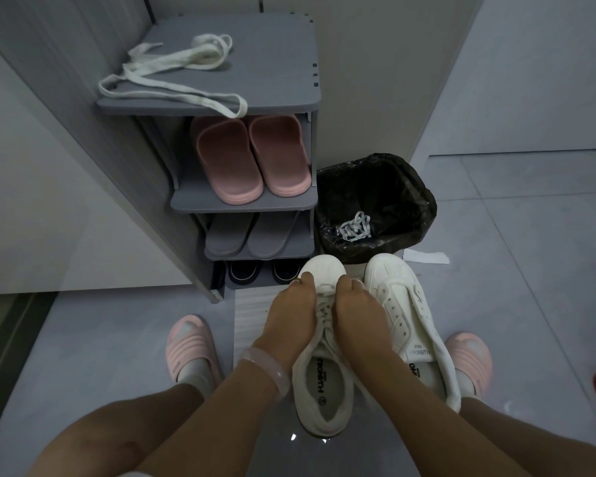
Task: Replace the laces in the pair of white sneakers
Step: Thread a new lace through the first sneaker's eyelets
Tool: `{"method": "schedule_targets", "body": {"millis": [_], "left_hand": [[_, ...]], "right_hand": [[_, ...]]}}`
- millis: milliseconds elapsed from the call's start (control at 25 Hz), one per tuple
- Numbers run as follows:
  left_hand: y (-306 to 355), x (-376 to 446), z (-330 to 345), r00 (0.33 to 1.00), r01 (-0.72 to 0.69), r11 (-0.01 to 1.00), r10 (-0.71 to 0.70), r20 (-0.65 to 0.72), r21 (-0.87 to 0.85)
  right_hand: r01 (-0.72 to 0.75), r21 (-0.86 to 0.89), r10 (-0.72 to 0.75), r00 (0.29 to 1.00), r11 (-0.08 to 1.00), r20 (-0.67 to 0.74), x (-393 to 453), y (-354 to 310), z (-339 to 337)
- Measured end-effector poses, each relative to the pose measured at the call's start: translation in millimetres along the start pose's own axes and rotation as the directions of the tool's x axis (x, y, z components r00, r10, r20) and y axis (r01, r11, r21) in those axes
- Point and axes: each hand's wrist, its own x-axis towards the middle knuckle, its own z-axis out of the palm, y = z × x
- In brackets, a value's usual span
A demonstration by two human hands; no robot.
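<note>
From the head camera, looking down, the person crouches over two white sneakers on the grey floor. The left hand (291, 313) and the right hand (356, 313) both sit on the laced sneaker (324, 383), fingers curled down over its upper on either side of the lace (325, 304) that runs up the middle. Each hand appears to pinch the lace near the toe end, though the fingertips are hidden. A pale bangle (265, 368) circles the left wrist. The second sneaker (403, 311) lies just beside the first, on its right, with bare eyelets and no lace in them.

Beyond the shoes stands a grey shoe rack (310, 108). On its top shelf lies a loose white lace (172, 74), one loop hanging over the front edge. Pink slippers (252, 160) sit on the shelf below, grey slippers (248, 235) under those, and dark shoes (265, 270) at the bottom. To the right of the rack is a bin with a black bag (410, 187), and a bundled white lace (354, 227) lies inside it. The person wears pink sandals (190, 346) on both feet.
</note>
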Motion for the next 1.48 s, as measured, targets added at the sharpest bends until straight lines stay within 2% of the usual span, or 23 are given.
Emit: {"method": "schedule_targets", "body": {"millis": [120,240,320,440,560,720,800,880,960,1080,1160,1280,1400,1480], "left_hand": [[-1.4,0.0,-3.4,1.000,-0.005,0.999,0.006,0.014,-0.043],[-2.6,1.9,-5.1,1.000,0.002,0.993,-0.004,-0.016,-0.118],[-0.8,5.3,-1.7,1.000,0.001,0.995,-0.003,-0.018,-0.100],[4.2,12.1,1.5,0.999,0.028,0.996,-0.026,0.024,-0.088],[5.5,17.5,1.9,0.995,0.076,0.986,-0.065,0.082,-0.145],[1.6,22.5,-0.9,0.980,0.179,0.894,-0.123,0.158,-0.411],[-0.7,21.9,-2.0,0.985,0.162,0.869,-0.113,0.131,-0.468],[-3.4,15.5,-4.5,0.992,0.119,0.884,-0.086,0.094,-0.452],[-7.0,2.8,-9.0,0.990,0.086,0.908,-0.032,0.135,-0.411],[-14.1,-22.2,-9.2,0.956,0.072,0.889,0.067,0.285,-0.451],[-17.9,-33.9,-2.1,0.943,0.012,0.929,0.112,0.312,-0.370],[-18.8,-40.9,10.0,0.978,-0.066,0.969,0.111,0.179,-0.239],[-11.1,-42.3,8.6,0.995,-0.061,0.969,0.077,0.058,-0.240],[-12.1,-44.5,6.3,0.997,-0.054,0.968,0.068,0.047,-0.243]], "right_hand": [[-0.003,0.057,0.002,1.000,0.998,0.024,-0.9,9.2,4.8],[-0.115,0.282,0.109,0.993,0.953,0.039,-2.6,12.2,1.2],[-0.153,0.362,0.141,0.988,0.919,0.059,-4.6,14.3,0.9],[-0.091,0.354,0.075,0.996,0.931,0.057,-9.2,16.6,2.8],[-0.051,0.357,0.036,0.998,0.933,0.048,-9.8,17.7,3.3],[-0.045,0.336,0.025,0.998,0.941,0.065,-10.1,19.2,1.4],[-0.038,0.347,0.010,0.997,0.937,0.082,-11.2,19.7,1.3],[-0.048,0.420,0.002,0.994,0.906,0.110,-13.9,21.6,-1.4],[-0.057,0.494,-0.024,0.987,0.868,0.156,-20.6,25.0,-5.9],[-0.009,0.429,-0.097,0.970,0.903,0.224,-37.4,26.0,-8.4],[-0.005,0.379,-0.091,0.968,0.925,0.235,-45.1,24.8,-7.4],[-0.028,0.319,-0.043,0.976,0.947,0.214,-48.9,17.1,-6.3],[-0.073,0.253,0.032,0.986,0.965,0.161,-45.3,8.6,-6.4],[-0.052,0.138,0.029,0.987,0.989,0.161,-42.3,8.2,-7.2]]}}
